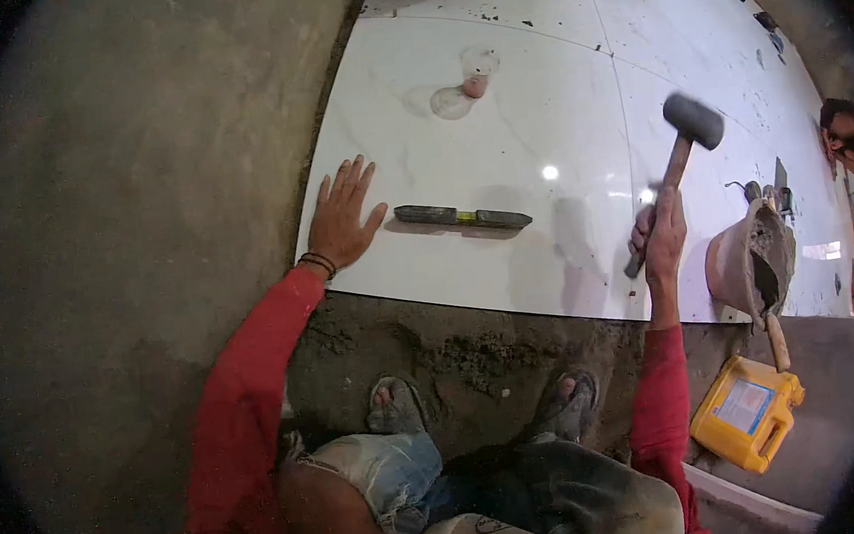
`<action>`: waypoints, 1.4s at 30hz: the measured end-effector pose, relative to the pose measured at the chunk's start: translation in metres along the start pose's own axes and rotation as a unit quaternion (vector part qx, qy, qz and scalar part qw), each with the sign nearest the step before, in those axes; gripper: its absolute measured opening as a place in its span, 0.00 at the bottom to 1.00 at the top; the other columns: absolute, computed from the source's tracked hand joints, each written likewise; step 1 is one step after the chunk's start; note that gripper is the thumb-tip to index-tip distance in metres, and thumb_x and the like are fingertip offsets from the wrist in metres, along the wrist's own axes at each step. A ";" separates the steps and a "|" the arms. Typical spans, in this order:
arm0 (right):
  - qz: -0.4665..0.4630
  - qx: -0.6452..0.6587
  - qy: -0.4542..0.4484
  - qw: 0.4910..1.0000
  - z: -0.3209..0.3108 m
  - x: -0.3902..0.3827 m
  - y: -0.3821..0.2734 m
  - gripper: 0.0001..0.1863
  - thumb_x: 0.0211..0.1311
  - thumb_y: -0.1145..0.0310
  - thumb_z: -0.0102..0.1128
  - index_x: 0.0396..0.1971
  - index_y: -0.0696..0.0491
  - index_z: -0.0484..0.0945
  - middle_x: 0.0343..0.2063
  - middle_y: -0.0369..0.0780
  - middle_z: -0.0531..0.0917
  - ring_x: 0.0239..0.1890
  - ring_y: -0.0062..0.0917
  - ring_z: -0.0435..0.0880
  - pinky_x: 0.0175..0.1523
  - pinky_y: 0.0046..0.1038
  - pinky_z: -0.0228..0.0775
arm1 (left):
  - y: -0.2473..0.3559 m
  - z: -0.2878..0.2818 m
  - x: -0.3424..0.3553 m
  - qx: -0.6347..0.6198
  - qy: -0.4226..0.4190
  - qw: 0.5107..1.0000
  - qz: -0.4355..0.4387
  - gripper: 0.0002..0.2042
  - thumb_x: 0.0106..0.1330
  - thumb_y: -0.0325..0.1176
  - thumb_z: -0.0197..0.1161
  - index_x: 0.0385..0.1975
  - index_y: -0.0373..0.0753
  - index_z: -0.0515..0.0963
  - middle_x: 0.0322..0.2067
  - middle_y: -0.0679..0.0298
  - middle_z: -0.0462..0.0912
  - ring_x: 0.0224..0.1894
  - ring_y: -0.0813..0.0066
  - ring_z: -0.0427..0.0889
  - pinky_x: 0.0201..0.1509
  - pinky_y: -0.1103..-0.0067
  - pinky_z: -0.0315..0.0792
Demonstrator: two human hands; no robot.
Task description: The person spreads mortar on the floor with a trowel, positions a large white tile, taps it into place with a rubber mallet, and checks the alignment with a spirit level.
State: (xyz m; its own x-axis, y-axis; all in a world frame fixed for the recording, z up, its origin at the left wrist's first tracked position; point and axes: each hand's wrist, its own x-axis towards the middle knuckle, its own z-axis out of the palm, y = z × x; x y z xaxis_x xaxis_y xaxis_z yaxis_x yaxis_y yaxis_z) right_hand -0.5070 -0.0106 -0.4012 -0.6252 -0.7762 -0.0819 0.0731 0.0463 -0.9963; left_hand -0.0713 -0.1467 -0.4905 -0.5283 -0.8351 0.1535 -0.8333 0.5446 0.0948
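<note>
My left hand lies flat with fingers spread on the left edge of a large white floor tile. My right hand grips the wooden handle of a rubber mallet, whose dark head is raised above the tiles at the right. Between my hands, a short dark spirit level with a yellow-green vial rests on the tile. Farther off on the same tile stands a small clear, rounded object with a reddish-brown part; its kind is unclear.
A mortar-caked bucket with tools in it stands on the tiles at right. Below it, a yellow jerrycan lies on the rough floor. Damp mortar borders the tile by my feet. Another person is at the far right. A bare wall rises left.
</note>
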 end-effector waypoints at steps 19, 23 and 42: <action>-0.296 -0.455 -0.343 0.767 0.181 0.050 0.036 0.17 0.72 0.51 0.51 0.39 0.51 0.72 0.19 0.49 0.81 0.26 0.51 0.83 0.31 0.50 0.74 | 0.005 0.000 -0.019 -0.028 0.009 0.999 -0.037 0.42 0.70 0.57 0.51 0.73 0.32 0.48 0.74 0.48 0.49 0.76 0.51 0.45 0.77 0.57 0.39; -0.279 -0.532 -0.368 0.710 0.210 0.054 0.033 0.19 0.72 0.49 0.51 0.40 0.53 0.74 0.20 0.51 0.82 0.25 0.50 0.83 0.29 0.48 0.74 | 0.003 -0.005 -0.027 -0.035 -0.003 0.999 -0.042 0.42 0.70 0.57 0.51 0.73 0.32 0.48 0.73 0.48 0.48 0.76 0.51 0.45 0.77 0.57 0.38; -0.359 -0.366 -0.345 0.786 0.210 0.051 0.007 0.23 0.71 0.48 0.53 0.34 0.57 0.78 0.16 0.52 0.78 0.19 0.49 0.80 0.24 0.46 0.69 | -0.013 0.010 -0.061 -0.025 0.010 0.994 -0.102 0.43 0.71 0.58 0.46 0.72 0.27 0.45 0.73 0.43 0.46 0.76 0.49 0.46 0.78 0.59 0.40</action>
State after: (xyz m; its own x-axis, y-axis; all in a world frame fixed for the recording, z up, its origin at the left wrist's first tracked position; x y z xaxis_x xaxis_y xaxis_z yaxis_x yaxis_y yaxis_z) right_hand -0.3753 -0.1818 -0.4063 0.2882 -0.9120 0.2918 -0.7306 -0.4064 -0.5487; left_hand -0.0301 -0.1038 -0.5105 -0.3448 -0.9273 0.1459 -0.9137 0.3672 0.1743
